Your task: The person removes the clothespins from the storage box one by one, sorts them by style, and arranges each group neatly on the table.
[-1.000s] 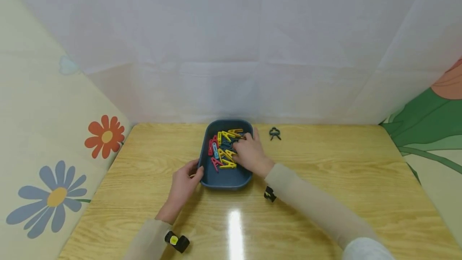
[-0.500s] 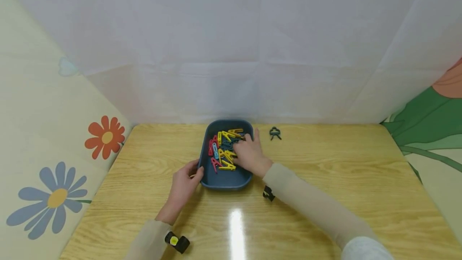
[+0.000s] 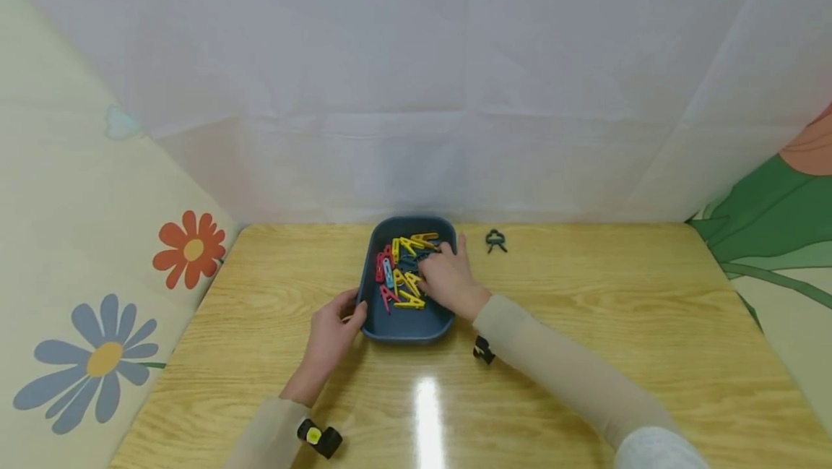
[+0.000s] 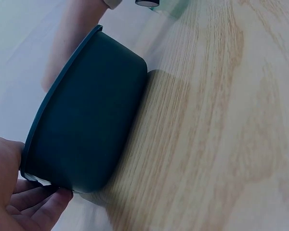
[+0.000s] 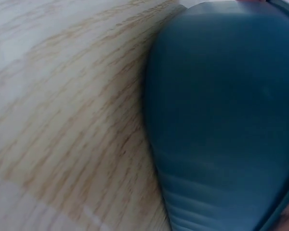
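Note:
A dark blue plastic bin [image 3: 409,328] stands on the table and holds a mix of clothespins. My left hand [image 3: 330,328] grips its left wall, thumb at the rim and fingers on the outside; the left wrist view shows those fingers [image 4: 43,204] under the rim. Over the bin's right side, my right hand [image 3: 450,277] reaches in among the clips. Its fingertips are partly hidden, and I cannot tell whether they pinch one. Around them lie yellow clothespins [image 3: 411,302], red ones [image 3: 380,267], a light blue one [image 3: 388,273] and dark clips [image 3: 408,263].
One dark clip [image 3: 495,241] lies on the wooden table [image 3: 617,310], right of the bin near the back edge. A white cloth backdrop [image 3: 390,93] rises behind the table. Flower-patterned panels [image 3: 78,223] flank both sides.
My right hand has shifted slightly to the left inside the bin. A few yellow and dark clips beside its fingers have moved a little. My left hand and the bin stay in place.

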Action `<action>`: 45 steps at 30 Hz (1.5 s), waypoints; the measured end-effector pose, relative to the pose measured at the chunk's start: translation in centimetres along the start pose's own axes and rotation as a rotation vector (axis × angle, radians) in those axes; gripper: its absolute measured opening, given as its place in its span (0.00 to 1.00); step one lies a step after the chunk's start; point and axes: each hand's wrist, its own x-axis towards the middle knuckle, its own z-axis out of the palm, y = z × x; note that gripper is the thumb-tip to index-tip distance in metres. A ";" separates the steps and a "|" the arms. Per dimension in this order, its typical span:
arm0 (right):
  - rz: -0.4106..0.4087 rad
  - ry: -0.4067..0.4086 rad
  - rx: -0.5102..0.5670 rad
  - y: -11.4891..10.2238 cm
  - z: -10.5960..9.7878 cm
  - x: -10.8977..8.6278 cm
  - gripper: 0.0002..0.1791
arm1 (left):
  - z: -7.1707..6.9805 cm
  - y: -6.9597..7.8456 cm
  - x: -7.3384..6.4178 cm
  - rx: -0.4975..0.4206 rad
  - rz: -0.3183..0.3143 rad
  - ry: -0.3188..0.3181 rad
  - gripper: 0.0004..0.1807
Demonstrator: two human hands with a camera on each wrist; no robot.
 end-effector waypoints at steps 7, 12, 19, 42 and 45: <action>-0.010 -0.027 -0.003 -0.2 0.1 0.0 0.11 | 0.1 -0.2 0.0 0.004 0.001 0.005 0.21; -0.018 -0.041 -0.019 -0.2 0.3 0.0 0.14 | 0.1 -0.2 0.1 0.007 0.001 0.006 0.21; -0.021 -0.036 -0.036 -0.3 0.2 0.0 0.16 | 0.1 -0.1 0.2 0.014 0.023 0.015 0.21; 0.000 -0.059 -0.018 -0.6 0.0 -0.5 0.16 | 0.1 -0.1 0.1 0.008 0.010 0.006 0.21; -0.001 -0.010 0.008 -0.4 -0.3 -0.6 0.17 | 0.1 0.1 0.1 0.011 0.003 0.009 0.21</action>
